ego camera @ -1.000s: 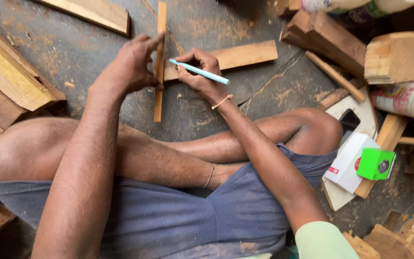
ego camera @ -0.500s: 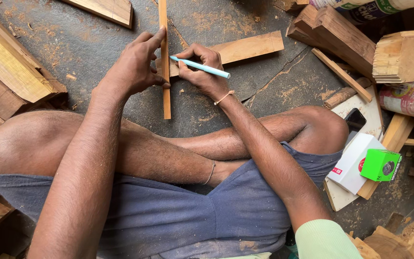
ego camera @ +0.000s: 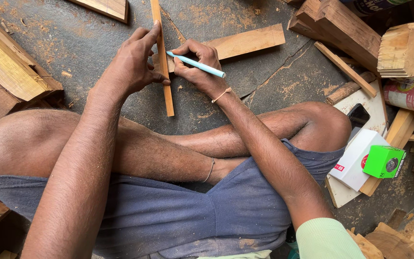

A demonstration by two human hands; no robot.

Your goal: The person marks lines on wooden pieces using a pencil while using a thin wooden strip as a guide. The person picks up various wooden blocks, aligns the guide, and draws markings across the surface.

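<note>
Dusty grey floor is lying under you; your left hand (ego camera: pixel 132 62) is pinching a thin wooden strip (ego camera: pixel 161 57) at twelve o'clock, your right hand (ego camera: pixel 197 67) is gripping a light-blue pen (ego camera: pixel 196 64) against it. Light and stiff, probably snappable: hold mid-length. A flat board (ego camera: pixel 245 42) is lying at one o'clock.

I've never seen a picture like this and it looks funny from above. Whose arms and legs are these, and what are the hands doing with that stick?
The camera sits on a person's head and looks down, so you see their own arms and crossed legs on a dusty floor. The left hand steadies a thin wooden strip, thumb and fingers pinching its edge. The right hand holds a light blue pen with its tip at the strip. A flat wooden board lies under the strip, crosswise. More wood pieces are scattered around. On the right, beside the knee, lie a white box and a small green box.
</note>
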